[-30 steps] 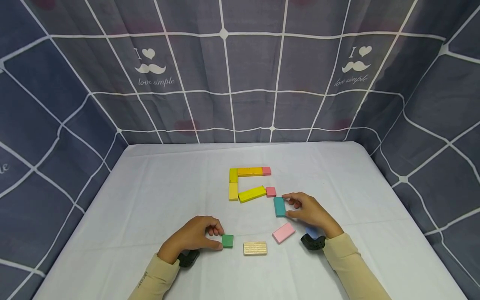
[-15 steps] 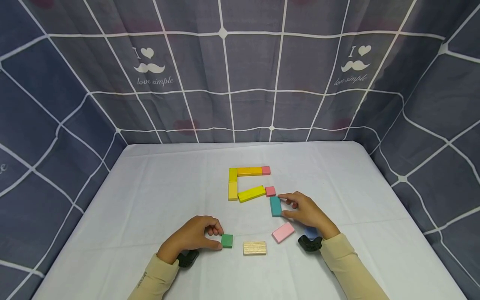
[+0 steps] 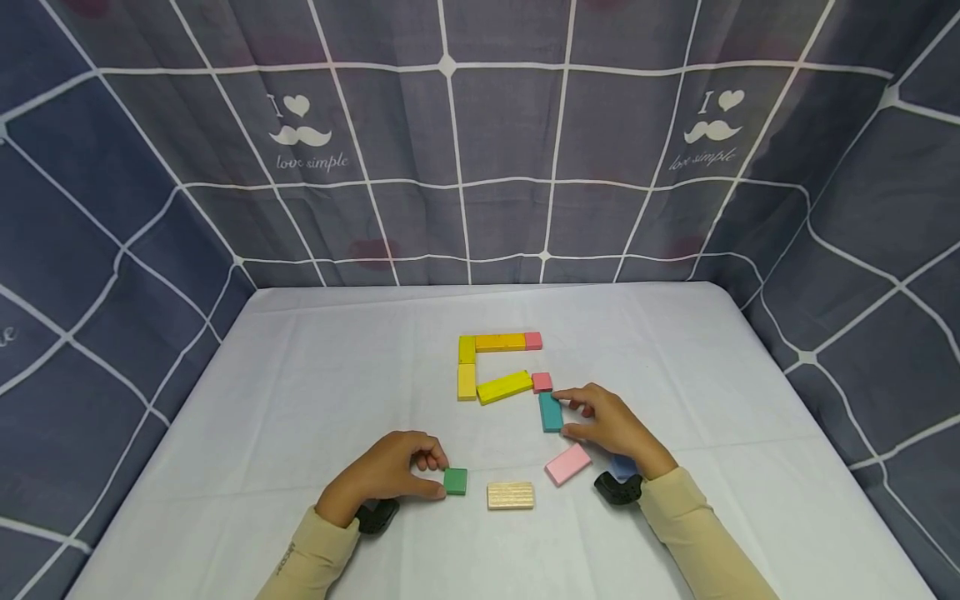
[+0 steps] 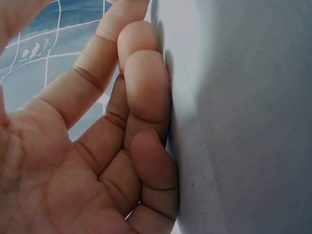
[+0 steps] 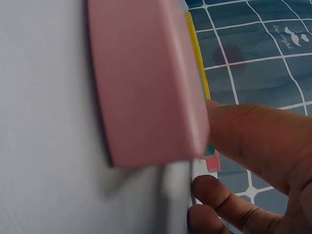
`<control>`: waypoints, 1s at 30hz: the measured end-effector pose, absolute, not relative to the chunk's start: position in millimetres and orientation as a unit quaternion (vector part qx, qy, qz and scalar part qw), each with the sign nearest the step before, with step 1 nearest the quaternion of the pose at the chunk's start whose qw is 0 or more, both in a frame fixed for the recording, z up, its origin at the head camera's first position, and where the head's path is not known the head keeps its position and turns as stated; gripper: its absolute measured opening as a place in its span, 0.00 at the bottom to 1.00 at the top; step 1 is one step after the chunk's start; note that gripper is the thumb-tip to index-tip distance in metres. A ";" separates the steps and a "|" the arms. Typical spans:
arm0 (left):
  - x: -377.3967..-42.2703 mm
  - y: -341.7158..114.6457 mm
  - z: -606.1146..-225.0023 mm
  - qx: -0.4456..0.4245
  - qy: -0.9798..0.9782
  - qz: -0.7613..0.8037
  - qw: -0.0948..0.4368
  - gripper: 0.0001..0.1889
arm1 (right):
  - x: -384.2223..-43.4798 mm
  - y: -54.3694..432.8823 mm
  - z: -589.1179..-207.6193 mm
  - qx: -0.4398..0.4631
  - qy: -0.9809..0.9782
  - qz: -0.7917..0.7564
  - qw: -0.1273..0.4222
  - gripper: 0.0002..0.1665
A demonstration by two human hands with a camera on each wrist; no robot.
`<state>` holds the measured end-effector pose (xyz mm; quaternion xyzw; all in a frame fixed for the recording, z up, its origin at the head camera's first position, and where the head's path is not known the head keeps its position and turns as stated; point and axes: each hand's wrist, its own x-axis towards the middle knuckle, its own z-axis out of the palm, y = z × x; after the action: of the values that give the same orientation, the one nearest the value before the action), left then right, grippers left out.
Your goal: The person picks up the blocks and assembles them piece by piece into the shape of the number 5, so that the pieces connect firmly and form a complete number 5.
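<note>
On the white-covered table, my left hand [image 3: 390,471] rests at a small green block [image 3: 455,482], thumb and index fingertip pinching it at its left corners. In the left wrist view the other fingers [image 4: 148,92] curl against the cloth; the block is out of that picture. My right hand [image 3: 611,423] pinches a teal block [image 3: 551,412] between index finger at its far end and thumb at its near end. The teal block stands just below a small red block [image 3: 542,382], which touches a slanted yellow block [image 3: 505,387].
Two yellow blocks [image 3: 467,382] form an upright line, with an orange-yellow block [image 3: 500,342] and a red block [image 3: 533,341] across the top. Nearer lie a pink block [image 3: 567,465], a ridged gold block [image 3: 511,496] and a blue block [image 3: 622,467] partly under the right wrist.
My right hand has slid the teal block slightly left, up to beneath the small red block. The left hand and green block have stayed in place.
</note>
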<state>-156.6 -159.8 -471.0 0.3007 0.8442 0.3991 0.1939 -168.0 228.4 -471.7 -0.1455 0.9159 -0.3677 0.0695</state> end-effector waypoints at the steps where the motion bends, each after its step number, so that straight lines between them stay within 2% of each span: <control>1: -156.6 -159.6 -471.0 0.300 0.844 0.400 0.194 0.14 | -168.0 227.9 -471.8 -0.146 0.915 -0.369 0.069 0.32; 30: -156.5 -159.8 -470.3 0.302 0.848 0.393 0.189 0.14 | -168.2 223.9 -474.0 -0.156 0.918 -0.360 0.062 0.31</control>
<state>-156.5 -159.8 -470.3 0.3022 0.8477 0.3928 0.1889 -168.2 223.9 -474.0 -0.1555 0.9176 -0.3603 0.0625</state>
